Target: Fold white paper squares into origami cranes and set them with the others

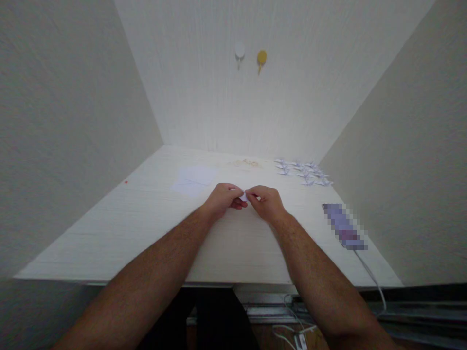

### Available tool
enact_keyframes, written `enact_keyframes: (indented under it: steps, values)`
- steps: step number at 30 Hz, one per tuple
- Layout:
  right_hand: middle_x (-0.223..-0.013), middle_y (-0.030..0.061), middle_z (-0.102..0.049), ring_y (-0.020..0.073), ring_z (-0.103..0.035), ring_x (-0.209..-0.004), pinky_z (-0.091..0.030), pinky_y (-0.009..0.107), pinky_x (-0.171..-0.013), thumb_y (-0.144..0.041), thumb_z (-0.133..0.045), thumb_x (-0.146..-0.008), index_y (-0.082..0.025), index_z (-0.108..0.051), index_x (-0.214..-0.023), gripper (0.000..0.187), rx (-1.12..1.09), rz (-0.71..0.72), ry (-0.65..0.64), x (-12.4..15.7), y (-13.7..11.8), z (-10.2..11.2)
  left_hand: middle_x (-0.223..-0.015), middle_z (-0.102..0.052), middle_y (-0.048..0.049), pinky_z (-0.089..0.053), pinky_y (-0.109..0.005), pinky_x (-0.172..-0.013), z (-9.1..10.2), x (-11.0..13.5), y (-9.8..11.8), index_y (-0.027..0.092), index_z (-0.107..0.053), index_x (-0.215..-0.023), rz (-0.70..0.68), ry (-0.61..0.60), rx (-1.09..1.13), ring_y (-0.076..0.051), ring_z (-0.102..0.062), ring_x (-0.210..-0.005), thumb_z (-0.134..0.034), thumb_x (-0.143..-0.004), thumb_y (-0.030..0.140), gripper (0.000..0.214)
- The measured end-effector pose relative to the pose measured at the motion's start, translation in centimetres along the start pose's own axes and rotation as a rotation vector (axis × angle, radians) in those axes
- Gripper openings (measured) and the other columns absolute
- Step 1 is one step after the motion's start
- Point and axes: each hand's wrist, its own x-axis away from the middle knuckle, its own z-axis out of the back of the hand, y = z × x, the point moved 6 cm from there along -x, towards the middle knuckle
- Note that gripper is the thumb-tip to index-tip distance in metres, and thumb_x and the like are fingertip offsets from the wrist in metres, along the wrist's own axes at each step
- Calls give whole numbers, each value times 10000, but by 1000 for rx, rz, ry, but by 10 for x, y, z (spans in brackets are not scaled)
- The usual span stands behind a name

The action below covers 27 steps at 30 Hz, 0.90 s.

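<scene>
Between my two hands, above the middle of the white table (146, 233), is a small piece of folded white paper (244, 196). My left hand (223, 200) grips its left side with thumb and fingers. On the other side my right hand (267, 200) pinches it between thumb and forefinger. The fingers cover much of the paper, so its exact folded shape is hidden. Several folded white paper cranes (302, 171) stand in a group at the back right of the table. Flat white paper sheets (193, 180) lie to the left of my hands.
A pixelated flat device (343, 226) with a white cable (371, 276) lies at the right edge. Walls enclose the table's back and sides. Two hooks, one white (240, 50) and one yellow (261, 57), are on the back wall. A small red dot (126, 182) shows at left.
</scene>
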Motion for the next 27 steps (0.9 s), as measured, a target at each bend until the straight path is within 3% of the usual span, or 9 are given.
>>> enact_keyframes:
  steps: [10,12,16,19,23,27]
  values:
    - [-928,47,-744,166,-679,-862,-509,280,-808,-93,-534,-788,-209,-732,-925,268,-67,90,48,1,-4,3,-647,-690,-82,-489,-228,-489,2,-2,-2,112,-644,-702,8,-13,36,-160,-659,-553,-709,-638,287,197]
    - [-915,47,-746,164,-681,-841,-517,276,-777,-93,-534,-767,-206,-739,-911,274,-135,28,66,0,-2,2,-638,-684,-75,-479,-222,-473,3,-2,-2,116,-639,-694,-2,-3,21,-156,-653,-540,-694,-645,277,177]
    - [-757,42,-731,144,-645,-645,-495,253,-598,-210,-592,-761,-180,-734,-817,156,-338,-309,118,0,13,-2,-581,-649,-43,-462,-214,-448,4,-3,1,131,-631,-678,-70,0,-76,-152,-642,-519,-667,-666,269,143]
    - [-652,23,-686,129,-596,-563,-458,242,-537,-289,-649,-718,-161,-695,-749,139,-490,-483,76,1,21,-8,-564,-643,-36,-468,-214,-458,4,-3,6,138,-649,-701,-162,-5,-237,-150,-640,-530,-634,-707,277,141]
    - [-600,0,-632,121,-565,-540,-416,232,-505,-318,-667,-692,-163,-642,-693,157,-547,-546,35,1,25,-10,-582,-663,-37,-453,-207,-449,6,0,13,144,-666,-748,-258,21,-396,-133,-611,-504,-613,-740,294,160]
    - [-606,-4,-621,115,-548,-544,-396,230,-510,-320,-643,-715,-166,-633,-701,155,-490,-526,19,0,24,-9,-610,-675,-29,-475,-212,-489,8,1,16,150,-659,-767,-325,60,-408,-143,-640,-550,-631,-729,281,140]
